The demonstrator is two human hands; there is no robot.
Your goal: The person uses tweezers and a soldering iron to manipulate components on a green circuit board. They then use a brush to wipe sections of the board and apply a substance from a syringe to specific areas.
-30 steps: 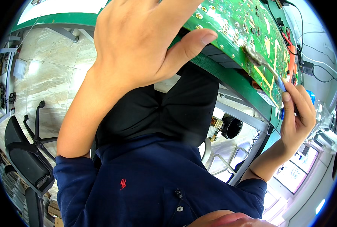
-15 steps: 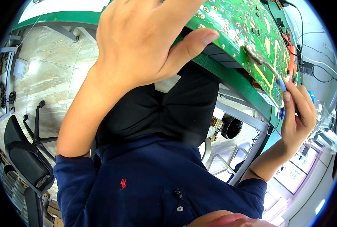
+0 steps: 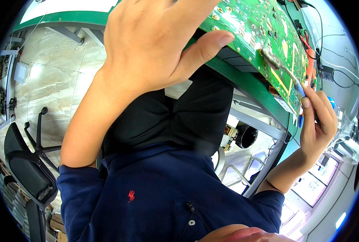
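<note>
While your right hand (image 3: 319, 115) pinches the brush (image 3: 273, 61) between thumb and finger at its blue handle, the grey bristles lie against the circuit board (image 3: 264, 30), propped up on the green table (image 3: 219, 70) before you. Your left hand (image 3: 147, 44) reaches toward the board's left end, thumb outstretched; its other fingertips leave the view, so I cannot tell whether it grips.
</note>
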